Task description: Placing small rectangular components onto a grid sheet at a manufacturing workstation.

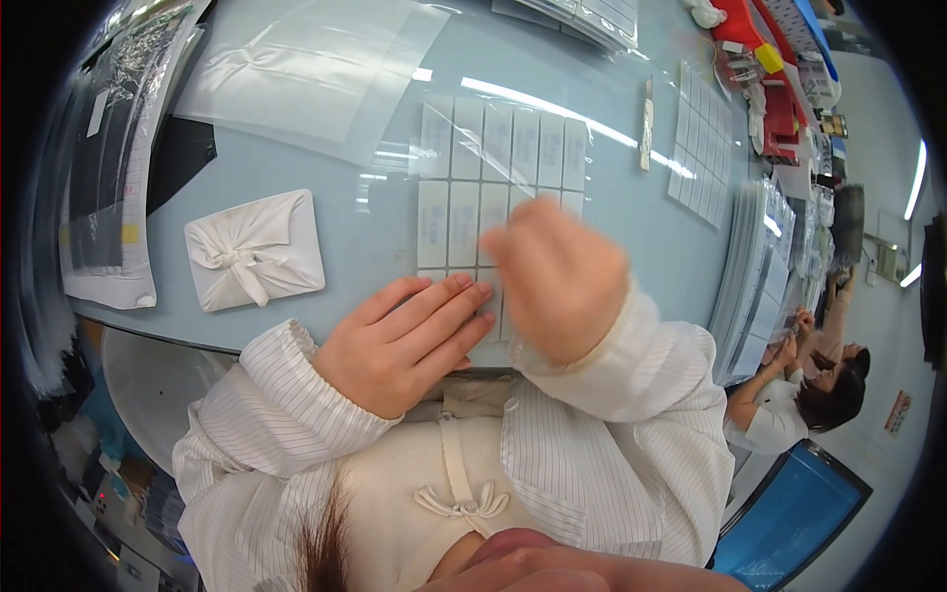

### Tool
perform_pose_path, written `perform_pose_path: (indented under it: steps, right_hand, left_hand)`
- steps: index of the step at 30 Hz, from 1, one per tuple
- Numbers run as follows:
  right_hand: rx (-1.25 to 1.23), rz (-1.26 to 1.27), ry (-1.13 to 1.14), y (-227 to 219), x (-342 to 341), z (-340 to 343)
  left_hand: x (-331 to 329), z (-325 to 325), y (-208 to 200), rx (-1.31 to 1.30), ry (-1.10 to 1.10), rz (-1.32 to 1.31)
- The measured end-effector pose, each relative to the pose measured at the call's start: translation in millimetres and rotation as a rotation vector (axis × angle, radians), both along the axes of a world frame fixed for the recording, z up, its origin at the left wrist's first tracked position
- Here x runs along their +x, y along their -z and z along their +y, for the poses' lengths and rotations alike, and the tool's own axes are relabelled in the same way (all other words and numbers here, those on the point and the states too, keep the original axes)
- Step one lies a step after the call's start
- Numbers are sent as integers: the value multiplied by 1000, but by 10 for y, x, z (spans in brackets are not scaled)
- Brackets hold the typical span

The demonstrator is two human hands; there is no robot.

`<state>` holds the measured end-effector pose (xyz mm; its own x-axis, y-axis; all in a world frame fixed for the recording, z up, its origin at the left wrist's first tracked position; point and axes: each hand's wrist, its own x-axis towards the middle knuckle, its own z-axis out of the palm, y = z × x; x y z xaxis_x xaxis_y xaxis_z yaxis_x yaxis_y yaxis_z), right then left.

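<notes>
My left hand [400, 340] lies flat over the near left edge of a sheet of pale rectangular panels [434, 217], its fingers stretched out and close together. The panels sit in rows on the glass-like tabletop and carry faint print. Over the sheet's right side hovers my right hand [567, 276], blurred by motion, with its fingers curled together. Whatever sits between those fingertips is too smeared to make out. Thin bright lines, perhaps the edge of a clear film or reflections, run across the panels up to it.
Left of my hands rests a white cloth-wrapped pad [254, 252] knotted on top. Behind it lie translucent sheets [306, 79]. A second panelled sheet [700, 148], a thin white strip [646, 123] and stacked sheets [755, 276] are on the right. Another person [804, 385] works beyond.
</notes>
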<state>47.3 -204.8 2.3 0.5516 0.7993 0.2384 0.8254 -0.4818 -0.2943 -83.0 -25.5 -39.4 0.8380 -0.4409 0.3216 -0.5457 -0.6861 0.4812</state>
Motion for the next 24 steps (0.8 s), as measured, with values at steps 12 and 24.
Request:
perform_pose_path:
  steps: [12,24]
  right_hand:
    - [305,447,-445,-303,-624,-89]
    - [495,253,-302,-179,-1212,-34]
  left_hand:
    - [-1,-30,56,-82,1,26]
    - [-301,-84,234,25,-5,-217]
